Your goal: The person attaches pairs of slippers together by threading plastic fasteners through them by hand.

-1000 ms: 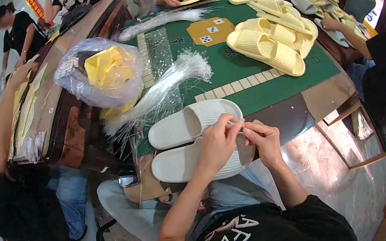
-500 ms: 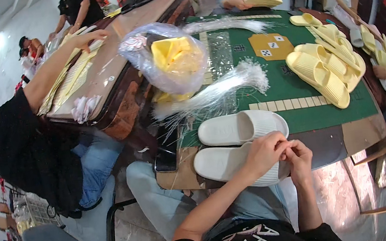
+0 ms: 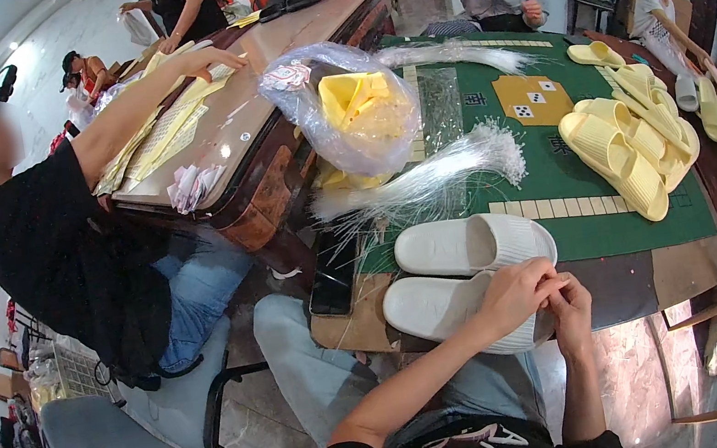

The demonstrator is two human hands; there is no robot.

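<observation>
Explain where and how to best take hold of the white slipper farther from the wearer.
Probably by the strap of the far white slipper, coming from the left. It lies sole down, heel end left, and the strap's arch opens that way, so fingers could slip under, thumb on top. The left hand and right hand meet by the toe end of the near white slipper.

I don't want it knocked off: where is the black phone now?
In the head view, the black phone lies near the front left corner of the table, left of the grey slippers and near the clear strands.
</observation>
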